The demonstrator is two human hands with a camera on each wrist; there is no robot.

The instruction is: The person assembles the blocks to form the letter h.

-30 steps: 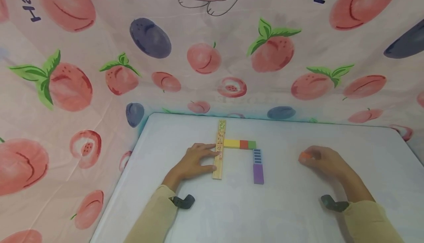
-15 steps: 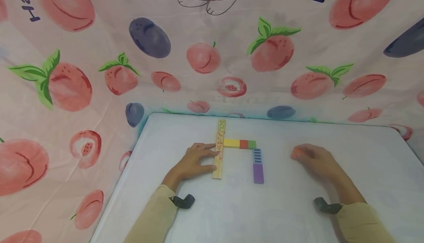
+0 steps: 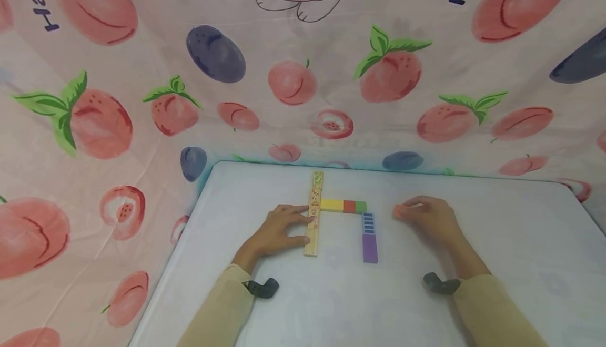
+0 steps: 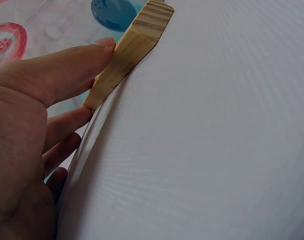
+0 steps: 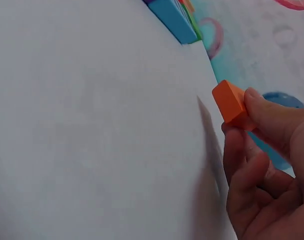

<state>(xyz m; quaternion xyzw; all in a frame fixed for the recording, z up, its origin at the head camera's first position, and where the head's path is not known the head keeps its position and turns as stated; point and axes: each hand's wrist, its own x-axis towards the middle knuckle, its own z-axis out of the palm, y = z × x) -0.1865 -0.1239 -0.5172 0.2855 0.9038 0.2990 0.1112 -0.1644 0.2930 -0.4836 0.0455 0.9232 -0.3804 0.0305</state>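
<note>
My left hand (image 3: 274,231) rests its outstretched fingertips and thumb against the left side of a long, printed wooden strip (image 3: 316,194). The left wrist view shows the strip's bare wooden side (image 4: 124,55) by the thumb. Between thumb and fingers, my right hand (image 3: 433,223) pinches a small orange block (image 5: 229,102), held over the white table to the right of the other blocks. A yellow block (image 3: 331,205), a red block (image 3: 349,206) and a green block (image 3: 361,207) run rightward from the strip. Below the green one lie a blue patterned block (image 3: 368,223) and a purple block (image 3: 370,248).
The white tabletop (image 3: 293,299) ends at a rounded back edge. Behind and to the left hangs a pink cloth (image 3: 331,42) printed with fruit. Dark wrist devices show at the left sleeve (image 3: 218,305) and the right sleeve (image 3: 492,310).
My right hand has moved left and slightly toward the back of the table with the orange block, closer to the green and blue blocks. The left hand and laid blocks stay put.
</note>
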